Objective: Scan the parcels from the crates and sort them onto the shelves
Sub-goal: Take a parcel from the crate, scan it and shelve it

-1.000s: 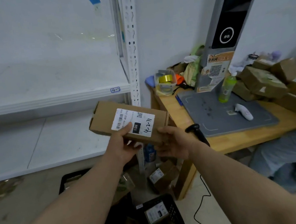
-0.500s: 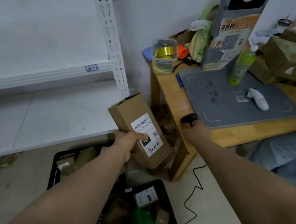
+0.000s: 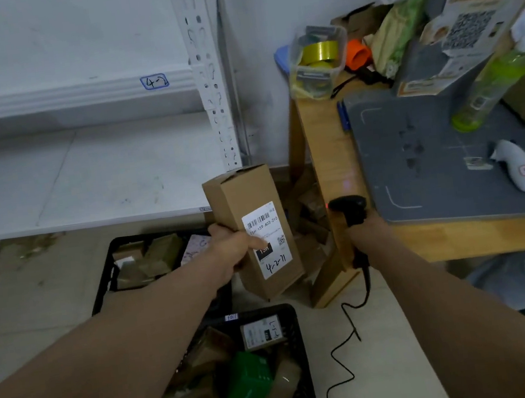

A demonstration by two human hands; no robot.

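Both arms stretch forward: the left hand (image 3: 232,249) grips the tall brown cardboard parcel (image 3: 244,198) near the black plastic crates (image 3: 302,344), thumb on its white label (image 3: 268,228); the right hand (image 3: 363,230), fingers seemingly curled, holds the black corded scanner (image 3: 349,207) at the wooden table (image 3: 324,144).

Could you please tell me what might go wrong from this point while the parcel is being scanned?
1. The left hand has its thumb lying on the label of the parcel, close under the barcode; it might block the read.
2. The scanner in the right hand seems to cast its red spot on the table, not the label, so the scan may miss.
3. The scanner's cable loops loose over the floor beside the crate and could snag.
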